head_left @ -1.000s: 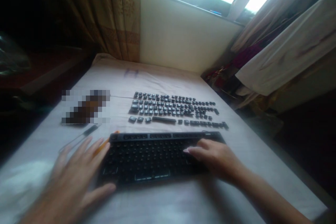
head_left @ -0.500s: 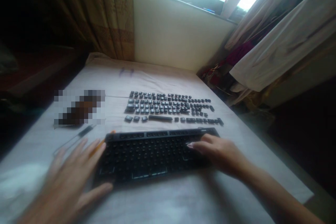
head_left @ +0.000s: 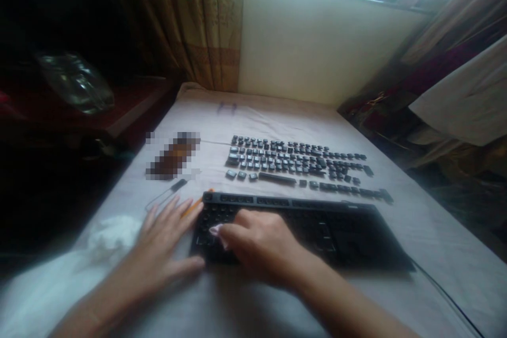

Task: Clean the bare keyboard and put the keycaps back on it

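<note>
A black keyboard [head_left: 317, 222] with its keycaps off lies on the cloth-covered table [head_left: 415, 232]. The loose keycaps [head_left: 297, 161] are laid out in rows just behind it. My right hand [head_left: 257, 245] rests on the keyboard's left end, fingers curled and pressed together, a pale tip showing at the front; what it holds, if anything, is hidden. My left hand [head_left: 166, 245] lies flat and open on the cloth beside the keyboard's left edge, thumb near its front corner. An orange pencil [head_left: 195, 205] and a thin black-handled tool [head_left: 168, 194] lie just beyond its fingers.
A white crumpled wad [head_left: 113, 232] sits left of my left hand. A blurred-out brown object [head_left: 173, 156] lies behind the tool. The keyboard's cable [head_left: 447, 296] runs off to the right. A dark side surface with a clear glass thing [head_left: 75, 82] is on the left; wall and curtains behind.
My right hand has moved from the keyboard's right part to its left end. The view has swung left, so everything sits further right. My left hand stays beside the keyboard.
</note>
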A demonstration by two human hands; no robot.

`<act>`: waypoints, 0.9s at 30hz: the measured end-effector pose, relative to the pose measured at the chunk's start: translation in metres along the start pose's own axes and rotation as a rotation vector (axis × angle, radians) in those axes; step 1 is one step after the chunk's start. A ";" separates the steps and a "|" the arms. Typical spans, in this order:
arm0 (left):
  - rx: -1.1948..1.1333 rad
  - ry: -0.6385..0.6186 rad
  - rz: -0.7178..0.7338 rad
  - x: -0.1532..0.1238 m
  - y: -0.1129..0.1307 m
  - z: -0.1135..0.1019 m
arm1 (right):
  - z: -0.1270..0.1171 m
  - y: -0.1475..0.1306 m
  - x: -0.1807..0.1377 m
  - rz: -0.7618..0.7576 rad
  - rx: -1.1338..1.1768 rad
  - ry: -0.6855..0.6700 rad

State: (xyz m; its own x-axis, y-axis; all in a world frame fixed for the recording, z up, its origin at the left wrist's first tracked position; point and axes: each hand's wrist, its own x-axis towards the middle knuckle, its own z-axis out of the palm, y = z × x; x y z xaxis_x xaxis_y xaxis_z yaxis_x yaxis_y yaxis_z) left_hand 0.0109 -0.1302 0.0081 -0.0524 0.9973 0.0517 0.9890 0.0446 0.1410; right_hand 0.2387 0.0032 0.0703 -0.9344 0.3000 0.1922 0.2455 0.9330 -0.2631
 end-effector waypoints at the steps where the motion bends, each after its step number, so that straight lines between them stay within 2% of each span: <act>1: 0.005 0.003 0.001 0.000 0.000 -0.001 | 0.003 -0.004 0.007 0.000 -0.007 -0.039; 4: 0.031 0.027 0.017 -0.001 -0.001 0.001 | 0.010 -0.010 0.020 -0.015 -0.028 -0.173; 6: 0.048 0.044 0.027 -0.002 -0.003 0.005 | 0.011 -0.010 0.020 -0.006 -0.045 -0.214; 15: 0.121 0.141 0.073 -0.002 -0.007 0.017 | 0.007 -0.001 0.002 -0.010 -0.029 -0.162; 18: 0.101 0.110 0.060 -0.001 -0.005 0.011 | 0.006 0.003 -0.004 0.030 -0.016 -0.129; 23: 0.037 -0.037 0.013 0.003 -0.002 -0.005 | -0.005 0.017 -0.028 0.086 -0.021 -0.126; 27: 0.039 -0.047 0.001 0.004 0.000 -0.010 | -0.017 0.033 -0.054 0.095 -0.071 -0.098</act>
State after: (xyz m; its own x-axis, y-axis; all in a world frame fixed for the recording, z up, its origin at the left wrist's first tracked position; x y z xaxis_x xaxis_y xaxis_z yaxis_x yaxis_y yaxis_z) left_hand 0.0096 -0.1269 0.0178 -0.0460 0.9989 0.0053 0.9937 0.0452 0.1028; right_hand 0.3013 0.0212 0.0670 -0.9260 0.3699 0.0753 0.3483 0.9141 -0.2077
